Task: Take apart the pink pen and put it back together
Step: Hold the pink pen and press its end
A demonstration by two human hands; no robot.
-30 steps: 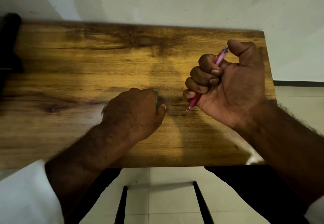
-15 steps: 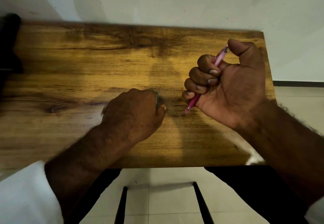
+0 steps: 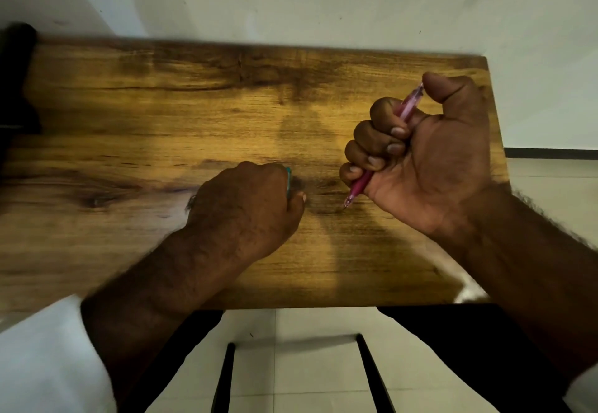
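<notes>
Hardly anything has moved: the right hand (image 3: 430,160) still fists the pink pen (image 3: 358,187), thumb on its top end, tip near the table (image 3: 161,105). The left hand (image 3: 246,205) rests there, fingers (image 3: 296,197) curled over something teal (image 3: 288,179). The pen looks whole, so dismantling seems paused.

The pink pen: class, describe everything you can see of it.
The pink pen looks like translucent plastic, slim, seemingly in one piece. The right hand grips it in a fist, fingers curled round the barrel, thumb pressed on its top end. It slants, tip down-left, just above or touching the wooden table; I cannot tell which. Its middle is hidden. The left hand, holding something teal, is apart from it.
</notes>
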